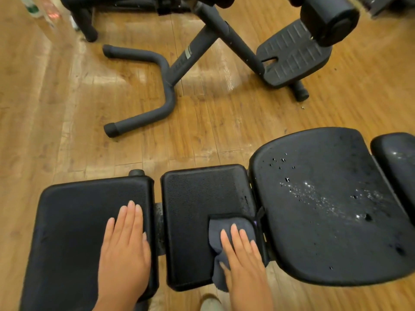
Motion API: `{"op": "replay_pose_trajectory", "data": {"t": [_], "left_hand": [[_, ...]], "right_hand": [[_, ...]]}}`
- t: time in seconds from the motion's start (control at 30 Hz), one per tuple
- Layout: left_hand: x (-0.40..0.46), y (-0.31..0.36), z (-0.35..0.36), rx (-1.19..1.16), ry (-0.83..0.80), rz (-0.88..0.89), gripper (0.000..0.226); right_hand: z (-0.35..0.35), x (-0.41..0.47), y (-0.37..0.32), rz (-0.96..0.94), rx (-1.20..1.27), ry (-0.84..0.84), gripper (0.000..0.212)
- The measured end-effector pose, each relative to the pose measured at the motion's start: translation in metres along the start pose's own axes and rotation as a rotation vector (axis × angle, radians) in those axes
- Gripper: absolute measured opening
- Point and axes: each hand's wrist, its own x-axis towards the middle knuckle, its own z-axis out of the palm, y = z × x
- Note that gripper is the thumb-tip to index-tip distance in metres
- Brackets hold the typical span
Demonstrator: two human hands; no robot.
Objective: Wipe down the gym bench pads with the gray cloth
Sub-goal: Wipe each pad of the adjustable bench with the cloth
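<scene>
A black gym bench lies across the lower part of the head view in three pads. My left hand (125, 243) rests flat, fingers together, on the left pad (74, 221). My right hand (243, 257) presses the gray cloth (226, 227) flat against the right side of the middle pad (197, 198). The cloth hangs over the pad's near edge. The wide right pad (325, 198) carries many water droplets. A further rounded pad (397, 158) shows at the right edge.
On the wooden floor (56, 108) beyond the bench stands another machine with a curved black foot bar (161, 95), a slanted frame tube (235, 39) and a ribbed foot plate (294, 55). A foam roller pad (330, 16) hangs above it. Bottles (42, 10) stand far left.
</scene>
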Motion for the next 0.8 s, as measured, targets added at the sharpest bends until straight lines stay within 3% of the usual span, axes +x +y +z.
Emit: {"op": "replay_pose_trajectory", "data": {"t": [0.13,0.43,0.6,0.8], "left_hand": [[0.000,-0.001,0.002,-0.002,0.004,-0.001,0.058],[0.000,0.000,0.005,0.022,0.032,0.004,0.057],[-0.001,0.002,0.002,0.037,0.029,-0.006,0.057],[-0.001,0.003,0.003,0.047,0.042,-0.020,0.057]], "right_hand": [[-0.015,0.049,0.002,0.122,-0.067,0.026,0.053],[-0.031,0.162,0.019,0.121,-0.009,0.002,0.050],[-0.032,0.143,0.025,0.066,0.061,-0.011,0.052],[-0.014,0.053,0.020,0.081,0.024,0.097,0.053]]}}
